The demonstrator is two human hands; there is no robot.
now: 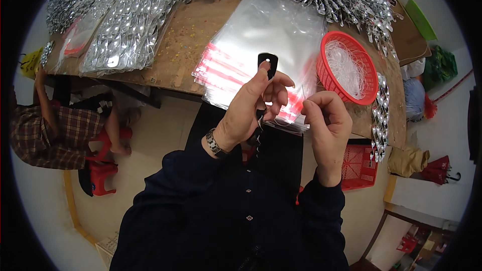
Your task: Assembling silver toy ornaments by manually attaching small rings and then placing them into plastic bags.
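My left hand (246,103), with a metal-band watch at the wrist, is closed on a twisted strip. The strip's flat dark end (267,64), with a small light spot like a hole, stands up above my thumb. Below the palm its spiral tail hangs down; the middle is hidden in my fingers. To the right, my right hand (329,125) pinches a thin thread (303,92), faint against the bags. Beneath both hands lies a stack of clear plastic bags (261,25) with red-and-white edges. Beside my right hand sits a red basket (372,90) of white threads (346,70).
Silver twisted strips (128,25) are heaped along the table's (188,35) far side, with more (381,120) over its right edge. A red crate (359,170) stands below at right. At left, a person in a checked shirt (50,135) sits near a red stool (103,175).
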